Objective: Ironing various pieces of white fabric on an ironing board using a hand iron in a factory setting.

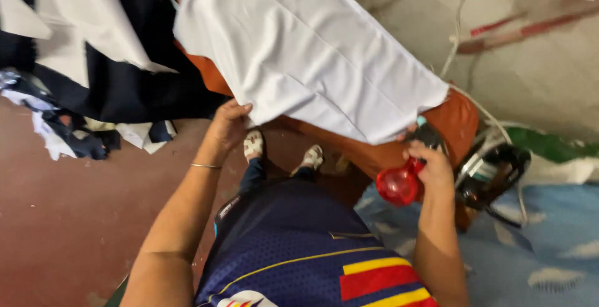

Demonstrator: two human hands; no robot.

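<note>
A white folded cloth (312,51) lies spread over an orange padded board (455,116). My left hand (229,123) grips the cloth's near left edge, fingers curled over it. My right hand (430,163) holds a red translucent spray bottle (399,185) by its dark trigger head, just below the cloth's near right corner. My dark blue shirt with red and yellow stripes and my feet in light sandals show below.
A heap of dark and white cloth pieces (93,51) lies on the reddish floor (75,219) at left. A black iron-like appliance with a cord (493,173) sits right of the board. Blue patterned fabric (536,257) covers the lower right.
</note>
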